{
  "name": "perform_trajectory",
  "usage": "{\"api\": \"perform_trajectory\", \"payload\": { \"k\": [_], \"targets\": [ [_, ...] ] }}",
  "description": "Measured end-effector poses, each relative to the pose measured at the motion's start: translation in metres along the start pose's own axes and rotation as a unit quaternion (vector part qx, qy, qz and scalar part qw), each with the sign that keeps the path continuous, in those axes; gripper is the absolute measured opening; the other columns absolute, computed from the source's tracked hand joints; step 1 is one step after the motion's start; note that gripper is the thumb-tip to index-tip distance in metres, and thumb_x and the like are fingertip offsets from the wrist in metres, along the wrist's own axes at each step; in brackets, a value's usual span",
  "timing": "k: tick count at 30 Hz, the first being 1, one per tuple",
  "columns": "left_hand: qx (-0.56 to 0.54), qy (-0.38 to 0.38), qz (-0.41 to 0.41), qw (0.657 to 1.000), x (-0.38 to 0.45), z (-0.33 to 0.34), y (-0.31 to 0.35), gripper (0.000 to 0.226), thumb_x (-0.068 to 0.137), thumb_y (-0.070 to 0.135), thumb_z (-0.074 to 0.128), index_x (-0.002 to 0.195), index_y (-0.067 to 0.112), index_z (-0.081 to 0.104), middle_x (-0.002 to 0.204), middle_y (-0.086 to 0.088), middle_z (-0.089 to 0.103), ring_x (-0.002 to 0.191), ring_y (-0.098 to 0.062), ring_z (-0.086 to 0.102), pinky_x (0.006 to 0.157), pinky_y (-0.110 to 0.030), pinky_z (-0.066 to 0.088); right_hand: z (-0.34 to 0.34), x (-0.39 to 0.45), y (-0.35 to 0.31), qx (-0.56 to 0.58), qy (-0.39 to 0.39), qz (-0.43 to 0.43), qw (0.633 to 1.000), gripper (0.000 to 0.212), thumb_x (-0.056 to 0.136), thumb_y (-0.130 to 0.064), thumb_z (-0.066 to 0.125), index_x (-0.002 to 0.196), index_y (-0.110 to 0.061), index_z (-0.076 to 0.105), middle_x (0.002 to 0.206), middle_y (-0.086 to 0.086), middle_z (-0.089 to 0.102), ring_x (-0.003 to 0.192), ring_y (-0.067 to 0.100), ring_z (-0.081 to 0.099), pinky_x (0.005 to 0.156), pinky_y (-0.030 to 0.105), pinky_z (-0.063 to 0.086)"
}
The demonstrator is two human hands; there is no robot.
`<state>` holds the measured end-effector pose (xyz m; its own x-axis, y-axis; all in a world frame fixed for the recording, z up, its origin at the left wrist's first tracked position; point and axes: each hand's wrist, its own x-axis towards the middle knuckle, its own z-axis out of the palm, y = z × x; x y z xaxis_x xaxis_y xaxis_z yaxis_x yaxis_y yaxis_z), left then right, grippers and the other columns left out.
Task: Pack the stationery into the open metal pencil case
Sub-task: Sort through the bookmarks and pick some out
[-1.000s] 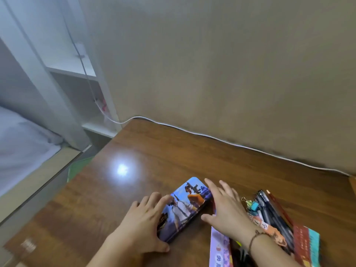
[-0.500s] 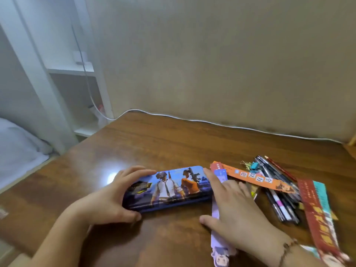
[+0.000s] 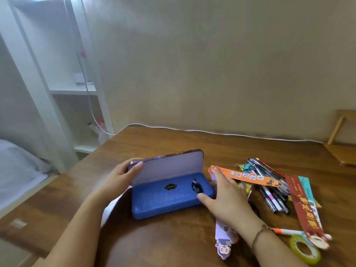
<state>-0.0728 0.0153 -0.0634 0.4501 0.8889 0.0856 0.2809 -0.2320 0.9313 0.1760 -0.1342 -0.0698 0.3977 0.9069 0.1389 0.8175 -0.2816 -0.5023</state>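
The blue metal pencil case [image 3: 165, 197] lies open on the wooden desk [image 3: 173, 243], its lid [image 3: 169, 166] standing upright. My left hand [image 3: 123, 176] grips the lid's left end, thumb on the inside. My right hand [image 3: 225, 197] rests against the case's right end with straight fingers. To the right lies the stationery: an orange bookmark [image 3: 248, 176], a bunch of pens [image 3: 269, 182], binder clips [image 3: 245, 166], a red bookmark [image 3: 302, 207], a white cartoon bookmark [image 3: 224, 243] partly under my wrist, a marker [image 3: 287, 231] and a green tape roll [image 3: 305, 249].
A white cable [image 3: 231, 134] runs along the desk's back edge by the wall. White shelves [image 3: 77, 105] and a bed [image 3: 17, 170] are at the left. A wooden chair [image 3: 342, 143] stands at the far right.
The case was closed half a second ago; now its lid is raised upright by my left hand. My right hand stays at the case's right end. The view has tilted down.
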Motion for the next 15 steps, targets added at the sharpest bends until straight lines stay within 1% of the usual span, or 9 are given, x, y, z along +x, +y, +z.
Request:
{"api": "perform_trajectory", "payload": {
  "k": [1,2,4,5,7,9,12,13,15],
  "targets": [
    [-0.014,0.026,-0.012,0.999,0.007,0.001,-0.003,0.037,0.082,0.055,0.064,0.112,0.033,0.066,0.106,0.004,0.073,0.105,-0.025,0.067,0.085,-0.039,0.056,-0.001,0.003,0.001,-0.002,0.003,0.003,1.000,0.066,0.085,-0.058,0.054,0.142,-0.032,0.031,0.124,-0.010,0.059,0.126,0.016,0.043,0.113,0.051,0.019],
    [0.002,0.055,-0.013,0.998,0.014,0.001,-0.008,0.036,0.084,0.050,0.067,0.115,0.033,0.063,0.110,0.005,0.071,0.108,-0.025,0.066,0.091,-0.043,0.054,-0.002,0.006,0.000,-0.007,0.011,0.009,1.000,0.056,0.087,-0.057,0.052,0.136,-0.033,0.042,0.118,-0.012,0.062,0.123,0.014,0.046,0.112,0.051,0.020],
    [0.101,0.109,0.001,0.989,0.021,0.004,-0.017,0.049,0.086,0.037,0.072,0.131,0.033,0.053,0.121,0.008,0.061,0.114,-0.016,0.057,0.100,-0.037,0.046,-0.004,0.011,-0.002,-0.045,0.042,0.021,0.998,0.032,0.090,-0.055,0.051,0.113,-0.035,0.061,0.105,-0.013,0.067,0.115,0.014,0.051,0.110,0.051,0.021],
    [0.134,0.133,0.009,0.982,0.024,0.005,-0.021,0.055,0.087,0.028,0.072,0.137,0.031,0.048,0.120,0.006,0.058,0.112,-0.014,0.055,0.097,-0.033,0.044,-0.005,0.014,-0.004,-0.071,0.054,0.032,0.996,0.027,0.090,-0.054,0.051,0.101,-0.035,0.066,0.099,-0.013,0.067,0.112,0.015,0.051,0.108,0.051,0.021],
    [0.139,0.161,0.024,0.977,0.025,0.008,-0.027,0.057,0.088,0.014,0.071,0.139,0.026,0.048,0.112,-0.001,0.061,0.099,-0.018,0.060,0.087,-0.029,0.045,-0.004,0.018,-0.010,-0.117,0.064,0.049,0.990,0.028,0.088,-0.057,0.052,0.089,-0.034,0.069,0.093,-0.012,0.067,0.110,0.016,0.050,0.100,0.047,0.024],
    [0.145,0.173,0.033,0.974,0.027,0.009,-0.034,0.051,0.086,0.004,0.069,0.133,0.021,0.056,0.106,-0.004,0.065,0.088,-0.017,0.063,0.081,-0.027,0.048,-0.002,0.024,-0.015,-0.146,0.066,0.059,0.985,0.029,0.086,-0.058,0.055,0.086,-0.034,0.069,0.090,-0.011,0.067,0.109,0.017,0.049,0.092,0.044,0.026],
    [0.166,0.196,0.036,0.966,0.031,0.006,-0.043,0.037,0.083,-0.002,0.067,0.114,0.018,0.069,0.101,-0.004,0.068,0.084,-0.016,0.063,0.079,-0.027,0.051,0.001,0.031,-0.018,-0.161,0.069,0.058,0.983,0.024,0.089,-0.052,0.055,0.083,-0.032,0.067,0.086,-0.009,0.067,0.104,0.017,0.050,0.089,0.041,0.030],
    [0.174,0.204,0.045,0.962,0.032,0.007,-0.045,0.034,0.082,-0.004,0.067,0.106,0.019,0.071,0.100,-0.002,0.068,0.083,-0.016,0.063,0.077,-0.025,0.051,0.003,0.032,-0.019,-0.172,0.073,0.051,0.981,0.023,0.090,-0.049,0.053,0.083,-0.031,0.066,0.085,-0.008,0.066,0.101,0.017,0.051,0.087,0.040,0.031],
    [0.199,0.215,0.077,0.953,0.033,0.010,-0.048,0.033,0.078,-0.009,0.064,0.090,0.020,0.074,0.094,0.003,0.065,0.079,-0.007,0.061,0.071,-0.011,0.045,0.007,0.031,-0.020,-0.208,0.085,0.030,0.974,0.022,0.093,-0.042,0.050,0.083,-0.030,0.065,0.082,-0.007,0.065,0.093,0.016,0.050,0.084,0.038,0.032]
  ]
}}
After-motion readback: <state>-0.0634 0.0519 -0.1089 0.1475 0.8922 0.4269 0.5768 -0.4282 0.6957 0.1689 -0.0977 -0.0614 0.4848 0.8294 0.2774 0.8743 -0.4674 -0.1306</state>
